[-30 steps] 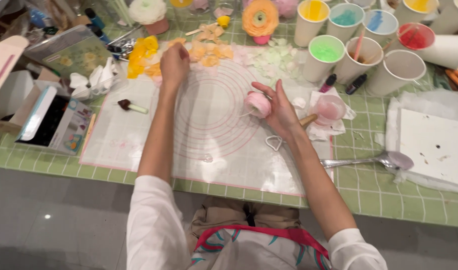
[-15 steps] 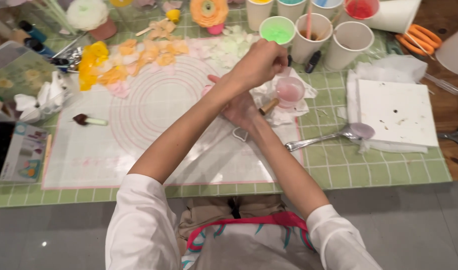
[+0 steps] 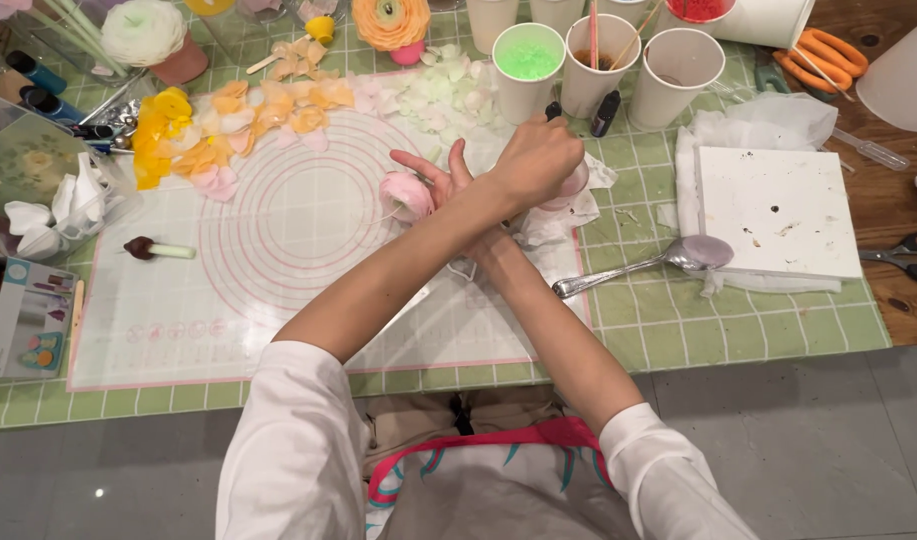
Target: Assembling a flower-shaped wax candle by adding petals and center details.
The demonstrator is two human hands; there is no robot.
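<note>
Head view: pink flower point(image 3: 406, 196) beside right hand point(image 3: 448, 180).

Forearms crossed — left hand point(image 3: 534, 160) reaches right, fingers curled closed; right hand point(image 3: 440, 178) beneath it, fingers spread open.

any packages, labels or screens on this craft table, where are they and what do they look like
Flat rectangular printed box: left edge of the green gridded table cover, beside the mat; pale blue-white with small coloured pictures.
Clear plastic box with floral green printed panel: far left, above that box; holds white petal shapes.
Translucent silicone work mat with pink printed circles: centre, under the crossed arms.
No screens show.
</note>
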